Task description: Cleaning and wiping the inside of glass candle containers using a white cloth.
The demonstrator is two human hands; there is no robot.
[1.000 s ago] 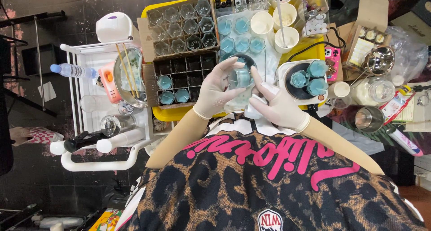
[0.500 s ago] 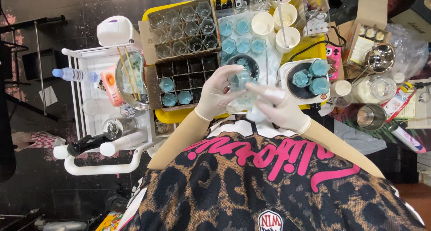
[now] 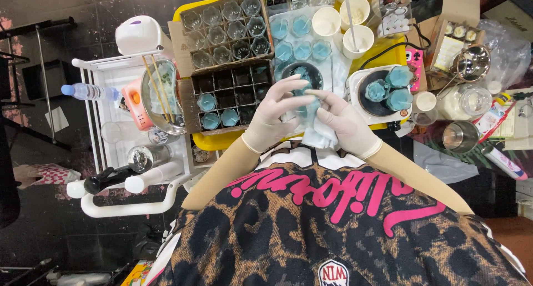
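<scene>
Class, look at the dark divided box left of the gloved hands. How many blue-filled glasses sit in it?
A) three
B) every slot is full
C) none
A: three blue-filled glasses sit in the dark divided box, at its left and lower slots; the other slots look empty.

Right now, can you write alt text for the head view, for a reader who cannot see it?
Two gloved hands, left hand and right hand, hold a small glass jar of blue stuff, the right with a white cloth, over a yellow table crowded with a divided cardboard box of jars.
</scene>
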